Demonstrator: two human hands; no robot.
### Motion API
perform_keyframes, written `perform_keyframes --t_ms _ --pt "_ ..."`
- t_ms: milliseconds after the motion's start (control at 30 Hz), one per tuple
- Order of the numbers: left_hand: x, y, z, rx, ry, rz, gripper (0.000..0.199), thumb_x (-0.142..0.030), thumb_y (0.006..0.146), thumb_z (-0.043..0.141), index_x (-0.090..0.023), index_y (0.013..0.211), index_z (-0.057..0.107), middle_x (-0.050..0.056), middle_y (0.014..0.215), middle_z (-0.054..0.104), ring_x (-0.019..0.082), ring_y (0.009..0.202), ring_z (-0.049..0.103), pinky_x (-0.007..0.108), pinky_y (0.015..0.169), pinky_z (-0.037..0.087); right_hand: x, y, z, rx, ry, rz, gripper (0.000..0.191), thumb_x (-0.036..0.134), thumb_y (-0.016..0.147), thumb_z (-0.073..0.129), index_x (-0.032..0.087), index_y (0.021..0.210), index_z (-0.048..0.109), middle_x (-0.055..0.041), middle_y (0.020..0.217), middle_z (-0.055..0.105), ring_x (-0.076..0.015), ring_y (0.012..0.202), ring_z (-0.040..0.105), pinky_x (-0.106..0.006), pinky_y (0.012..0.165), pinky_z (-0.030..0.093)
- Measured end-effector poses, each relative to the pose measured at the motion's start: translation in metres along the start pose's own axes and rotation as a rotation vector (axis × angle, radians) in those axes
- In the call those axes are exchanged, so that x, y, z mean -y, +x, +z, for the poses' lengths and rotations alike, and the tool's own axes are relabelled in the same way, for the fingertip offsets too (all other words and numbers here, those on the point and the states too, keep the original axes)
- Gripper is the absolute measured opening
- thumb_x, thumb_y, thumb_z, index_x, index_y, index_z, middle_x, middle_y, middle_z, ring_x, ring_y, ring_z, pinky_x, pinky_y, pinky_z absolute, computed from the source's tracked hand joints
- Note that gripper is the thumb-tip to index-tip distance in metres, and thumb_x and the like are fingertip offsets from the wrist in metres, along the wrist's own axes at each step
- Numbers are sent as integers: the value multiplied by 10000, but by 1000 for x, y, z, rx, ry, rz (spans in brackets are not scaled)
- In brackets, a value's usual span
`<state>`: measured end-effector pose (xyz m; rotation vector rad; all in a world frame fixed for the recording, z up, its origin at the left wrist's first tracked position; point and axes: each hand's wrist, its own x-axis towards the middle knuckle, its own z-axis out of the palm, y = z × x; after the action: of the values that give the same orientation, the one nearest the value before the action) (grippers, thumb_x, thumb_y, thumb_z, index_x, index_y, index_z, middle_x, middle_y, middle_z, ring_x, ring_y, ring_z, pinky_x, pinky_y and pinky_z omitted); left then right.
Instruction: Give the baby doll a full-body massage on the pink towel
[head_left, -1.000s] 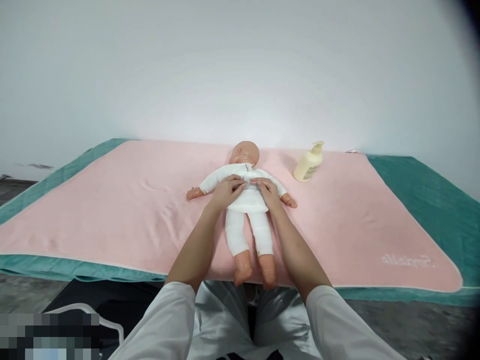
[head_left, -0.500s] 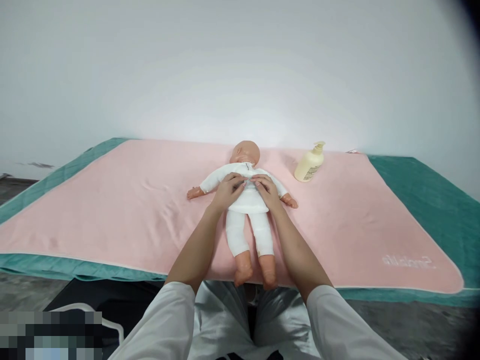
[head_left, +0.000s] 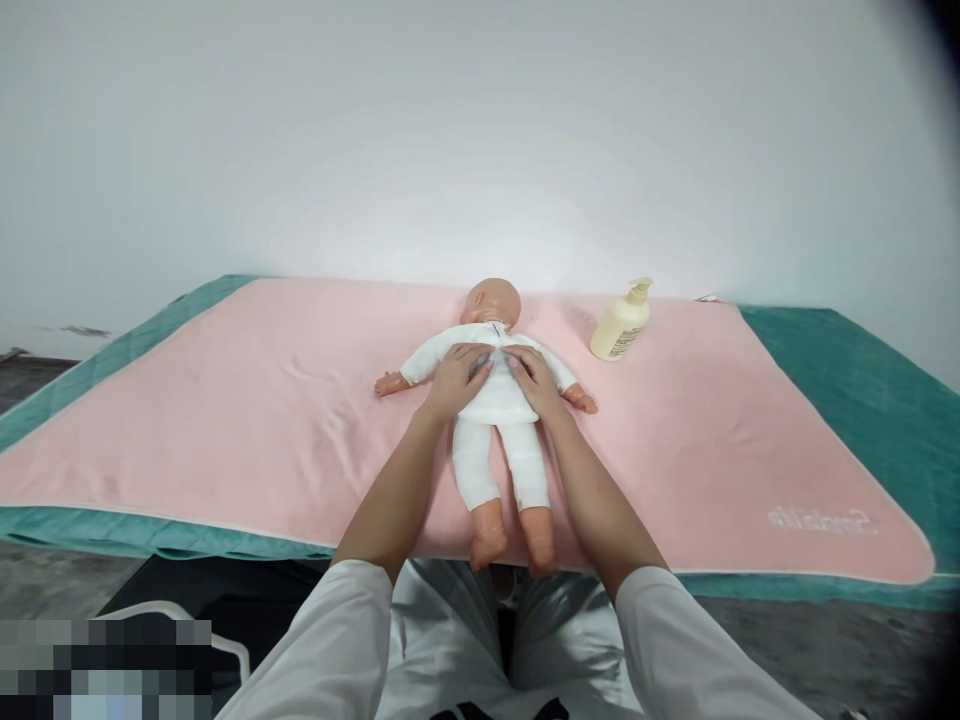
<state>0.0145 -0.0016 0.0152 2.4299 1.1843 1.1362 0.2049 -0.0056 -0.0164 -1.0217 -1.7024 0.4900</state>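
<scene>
A baby doll (head_left: pixel 498 402) in white clothing lies on a pink blanket (head_left: pixel 225 400), its bald head away from me and its bare feet at the near edge. Its arms are spread out to both sides. On the left of its upper torso rests my left hand (head_left: pixel 455 380), fingers stretched out over the white cloth. My right hand (head_left: pixel 536 378) lies on the right half of the torso, its fingers also extended. The fingertips of the two hands point inward with a small gap between them. Neither hand grips anything that I can see.
A pale yellow pump bottle (head_left: pixel 619 325) stands on the blanket to the right of the doll's head. Green padded cloth (head_left: pixel 862 390) shows around the blanket. Behind is a white wall (head_left: pixel 480 140). A dark seat with a white frame (head_left: pixel 161 608) is at the lower left.
The fingertips of both hands have drawn slightly apart on the doll's torso. The doll and the bottle stay where they were; the view has shifted very slightly.
</scene>
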Motion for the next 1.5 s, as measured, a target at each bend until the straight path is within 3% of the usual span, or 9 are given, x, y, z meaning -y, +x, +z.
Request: perform_keyframes --t_ms 267,500,600,800,900,1100,1500 --pt "-6 20 1 71 107 -123 257 -280 943 472 -188 996 707 57 1048 734 237 1029 619 394 968 469 3 15 -1 8 -17 68 371 482 959 444 226 887 702 -43 928 712 -213 928 615 -359 893 464" --pt "-4 31 6 88 183 -124 257 -266 933 486 -171 898 722 76 979 745 264 960 636 403 897 482 -8 22 2 -24 -21 140 359 418 946 458 213 779 700 -31 841 719 -202 842 642 -348 834 470" --pt "-2 25 6 29 145 -88 232 -246 929 498 -174 924 719 67 991 746 254 972 637 399 921 479 -10 23 3 -38 -12 138 368 423 947 460 211 785 715 -34 842 728 -203 833 656 -351 827 484" --pt "3 11 7 -176 36 -18 232 -240 948 479 -170 979 698 60 1017 743 219 1022 626 384 966 474 -1 15 1 -86 39 2 324 442 959 474 241 930 726 -49 996 726 -222 1046 631 -396 987 471" --pt "6 10 9 -214 34 28 220 -219 936 493 -170 1013 693 59 1061 737 216 1050 618 396 988 469 2 13 0 -85 33 -39 316 449 961 478 249 1007 719 -59 1058 713 -226 1095 608 -416 1019 464" --pt "7 13 9 -159 70 -5 232 -208 929 486 -178 1024 695 54 1069 739 219 1047 621 411 995 471 2 13 -1 -35 28 -56 322 453 969 467 275 1063 718 -47 1109 710 -221 1153 582 -423 1056 442" --pt "1 14 5 -37 95 -77 254 -214 918 481 -177 1029 706 49 1078 739 236 1056 597 417 1006 458 0 17 0 15 -56 33 418 512 972 418 258 1020 747 -51 1035 739 -230 1054 627 -401 995 464"
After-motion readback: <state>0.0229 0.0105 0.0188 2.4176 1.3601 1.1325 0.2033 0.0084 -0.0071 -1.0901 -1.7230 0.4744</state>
